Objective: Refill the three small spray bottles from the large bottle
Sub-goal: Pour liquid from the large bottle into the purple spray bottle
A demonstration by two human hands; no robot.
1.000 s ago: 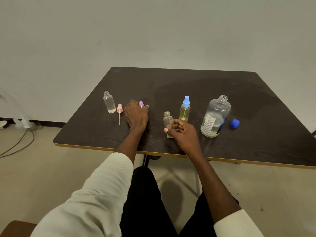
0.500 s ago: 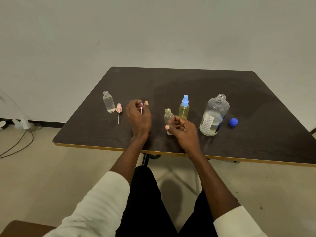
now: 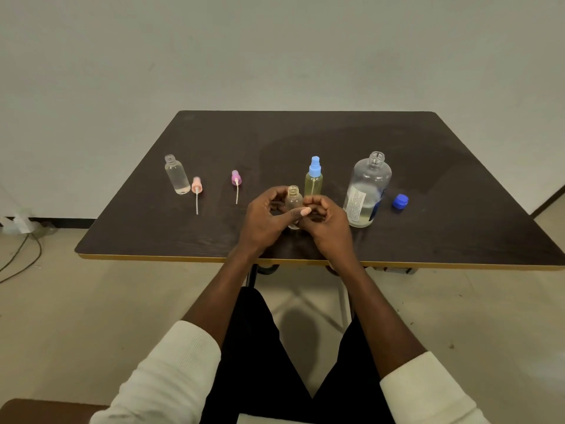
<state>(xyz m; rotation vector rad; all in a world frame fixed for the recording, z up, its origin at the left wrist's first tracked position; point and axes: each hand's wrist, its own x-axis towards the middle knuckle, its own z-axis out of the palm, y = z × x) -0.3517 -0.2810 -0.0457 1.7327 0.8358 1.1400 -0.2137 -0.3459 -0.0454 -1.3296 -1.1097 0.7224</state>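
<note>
Centrally, near the front edge of the dark worktop [image 3: 305,136], an uncapped small spray bottle [image 3: 294,201] is held upright between both hands — the left hand [image 3: 269,220] is curled round it from one side with the thumb laid across its front, and the right hand [image 3: 328,223] is curled against it from the other, so its lower body is hidden. Just behind it a small bottle with a blue spray top [image 3: 313,178] is seen, filled with yellowish liquid. To the right the large bottle [image 3: 367,191] is stood open, a little liquid at its bottom, with its blue cap [image 3: 400,201] beside it. To the left a purple spray head [image 3: 236,180] and a pink spray head [image 3: 196,188] are laid flat, dip tubes pointing toward the person — the pink one just beside a third, uncapped clear bottle [image 3: 176,175].
</note>
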